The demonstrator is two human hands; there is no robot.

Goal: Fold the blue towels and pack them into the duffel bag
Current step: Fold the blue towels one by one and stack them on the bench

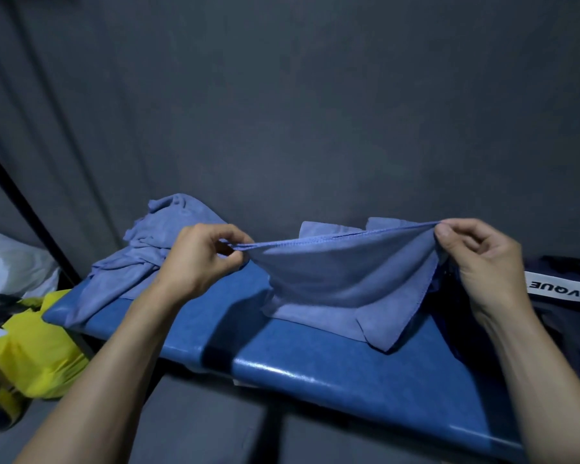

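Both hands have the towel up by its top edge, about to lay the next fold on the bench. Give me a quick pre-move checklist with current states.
1. Left hand pinches its end of the hem: ok.
2. Right hand pinches the other end: ok.
3. Held towel hem taut between the hands: ok, slight sag.
4. Lower end lying flat on the bench: not ok, a corner is turned over.
5. Unfolded towel pile apart from the held towel: ok.
6. Duffel bag open for packing: cannot tell.
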